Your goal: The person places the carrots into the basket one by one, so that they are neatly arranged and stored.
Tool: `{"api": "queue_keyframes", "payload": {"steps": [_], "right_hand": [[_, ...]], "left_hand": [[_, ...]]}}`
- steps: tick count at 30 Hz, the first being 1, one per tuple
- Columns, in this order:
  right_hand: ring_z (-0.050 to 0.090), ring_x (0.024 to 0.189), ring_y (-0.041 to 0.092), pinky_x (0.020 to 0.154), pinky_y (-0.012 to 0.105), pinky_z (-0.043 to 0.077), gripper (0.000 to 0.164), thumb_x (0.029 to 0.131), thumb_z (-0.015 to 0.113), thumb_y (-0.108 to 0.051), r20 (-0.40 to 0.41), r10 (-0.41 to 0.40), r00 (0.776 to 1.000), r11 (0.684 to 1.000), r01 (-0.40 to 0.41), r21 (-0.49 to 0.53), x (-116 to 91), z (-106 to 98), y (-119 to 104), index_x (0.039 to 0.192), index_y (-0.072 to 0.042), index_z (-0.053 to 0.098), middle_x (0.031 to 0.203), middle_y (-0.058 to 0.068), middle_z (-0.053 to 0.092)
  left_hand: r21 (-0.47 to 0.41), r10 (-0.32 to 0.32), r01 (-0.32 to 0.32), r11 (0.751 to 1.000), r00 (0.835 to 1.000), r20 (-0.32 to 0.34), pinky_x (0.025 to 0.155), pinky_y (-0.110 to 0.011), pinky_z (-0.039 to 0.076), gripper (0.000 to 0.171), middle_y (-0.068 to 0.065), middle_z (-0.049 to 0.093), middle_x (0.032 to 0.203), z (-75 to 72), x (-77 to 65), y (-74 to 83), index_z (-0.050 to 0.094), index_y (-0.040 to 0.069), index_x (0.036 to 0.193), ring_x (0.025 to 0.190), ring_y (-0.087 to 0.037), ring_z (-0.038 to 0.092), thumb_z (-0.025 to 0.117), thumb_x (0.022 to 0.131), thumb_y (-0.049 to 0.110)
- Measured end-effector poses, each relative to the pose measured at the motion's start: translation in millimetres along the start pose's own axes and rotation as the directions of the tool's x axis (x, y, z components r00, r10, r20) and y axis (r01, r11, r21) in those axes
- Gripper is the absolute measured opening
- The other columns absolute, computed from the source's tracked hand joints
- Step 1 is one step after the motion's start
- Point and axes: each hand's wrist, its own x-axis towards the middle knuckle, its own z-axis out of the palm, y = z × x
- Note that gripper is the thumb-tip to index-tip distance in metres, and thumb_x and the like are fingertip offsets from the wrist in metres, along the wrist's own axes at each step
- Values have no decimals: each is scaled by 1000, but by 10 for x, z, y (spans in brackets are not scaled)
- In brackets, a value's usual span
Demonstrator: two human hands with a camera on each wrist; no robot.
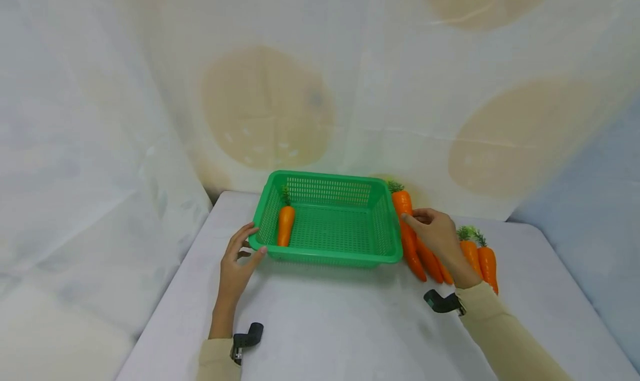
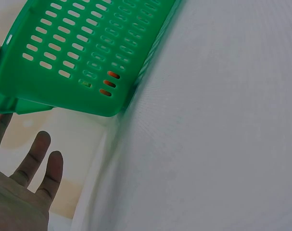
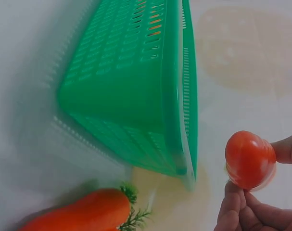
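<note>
A green plastic basket with slotted walls stands at the back of the table. One orange carrot with a leafy top lies inside, along its left side. My left hand holds the front left corner of the rim; in the left wrist view two of its fingers are spread away from the wall. Beside the basket's right wall, my right hand pinches a carrot between thumb and fingertips. In the right wrist view that carrot is seen end-on, raised near rim height.
Other carrots lie on the table under and beside my right hand, partly hidden by it. Two more carrots with green tops lie further right. A pale curtain with tan round prints hangs behind the table.
</note>
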Motion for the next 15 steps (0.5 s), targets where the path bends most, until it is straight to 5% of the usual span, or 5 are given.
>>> {"api": "queue_keyframes", "payload": {"steps": [15], "right_hand": [[61,103,31,84,42,52,59,93,66,-51,43,-71,997,997,69,42,109,301,-169,126,-3,65,116,16,67]], "left_hand": [[-19,4,-4,1000,1000,-2,84,-53,44,49,-8,45,152,1,-1,-12,57,4,138,103,-19,51,73,93,14]]}}
